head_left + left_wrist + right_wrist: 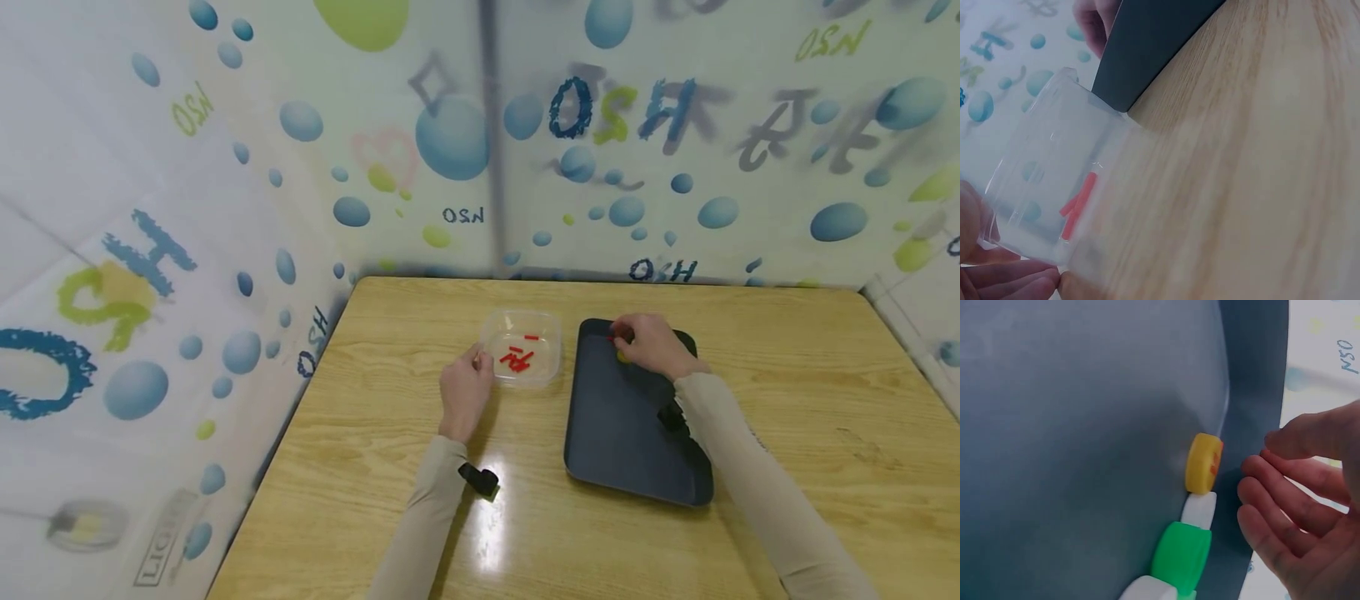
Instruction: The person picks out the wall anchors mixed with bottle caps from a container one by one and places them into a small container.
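My left hand (pixel 463 393) grips the left side of a clear plastic container (pixel 556 354), thumb and fingers at its rim. Inside lie several short red sticks (pixel 517 363), mostly heaped toward the bottom. Over the far end of a dark grey tray (pixel 611 433) is my right hand (pixel 651 343), its thumb and index finger pinching a small red piece, mostly hidden by the fingertips. Close by, in the right wrist view, a yellow piece (pixel 1202 464) with red marks, a white piece (pixel 1200 510) and a green piece (pixel 1180 557) line up along the tray's edge.
Another white piece (pixel 1147 589) shows at the bottom of the right wrist view. Container and tray stand side by side on a wooden table (pixel 360 433). A printed wall covering (pixel 420 225) rises behind the table and at its left.
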`<action>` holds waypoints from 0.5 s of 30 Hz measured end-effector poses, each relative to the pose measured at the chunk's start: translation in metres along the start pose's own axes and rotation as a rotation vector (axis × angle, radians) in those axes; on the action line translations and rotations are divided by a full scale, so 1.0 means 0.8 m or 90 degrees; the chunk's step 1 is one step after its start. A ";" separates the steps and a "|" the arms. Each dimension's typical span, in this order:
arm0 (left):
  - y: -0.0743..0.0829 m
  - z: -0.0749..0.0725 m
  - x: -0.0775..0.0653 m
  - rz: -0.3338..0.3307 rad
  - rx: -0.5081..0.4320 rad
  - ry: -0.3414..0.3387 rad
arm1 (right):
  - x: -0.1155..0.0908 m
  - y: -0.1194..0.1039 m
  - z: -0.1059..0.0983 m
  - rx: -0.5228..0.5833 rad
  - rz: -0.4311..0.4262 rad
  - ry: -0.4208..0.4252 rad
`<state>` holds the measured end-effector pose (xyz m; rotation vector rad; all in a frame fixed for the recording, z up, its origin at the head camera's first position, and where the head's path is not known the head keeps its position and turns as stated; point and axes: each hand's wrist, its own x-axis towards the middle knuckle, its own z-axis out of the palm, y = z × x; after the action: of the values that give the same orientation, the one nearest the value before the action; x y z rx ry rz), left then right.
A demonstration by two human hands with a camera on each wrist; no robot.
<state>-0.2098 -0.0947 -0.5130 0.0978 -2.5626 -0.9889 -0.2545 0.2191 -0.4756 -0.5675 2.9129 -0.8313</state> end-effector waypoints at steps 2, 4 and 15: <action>-0.001 0.001 0.000 0.003 0.000 -0.002 | -0.001 0.000 0.002 -0.005 0.014 -0.003; -0.001 0.001 0.001 0.006 -0.004 -0.005 | -0.002 0.000 0.003 -0.010 0.028 -0.009; 0.000 0.000 -0.001 0.017 -0.003 0.004 | -0.005 -0.002 0.013 -0.034 0.038 0.008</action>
<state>-0.2095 -0.0946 -0.5133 0.0661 -2.5489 -0.9831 -0.2490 0.2141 -0.4838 -0.4779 2.9560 -0.7546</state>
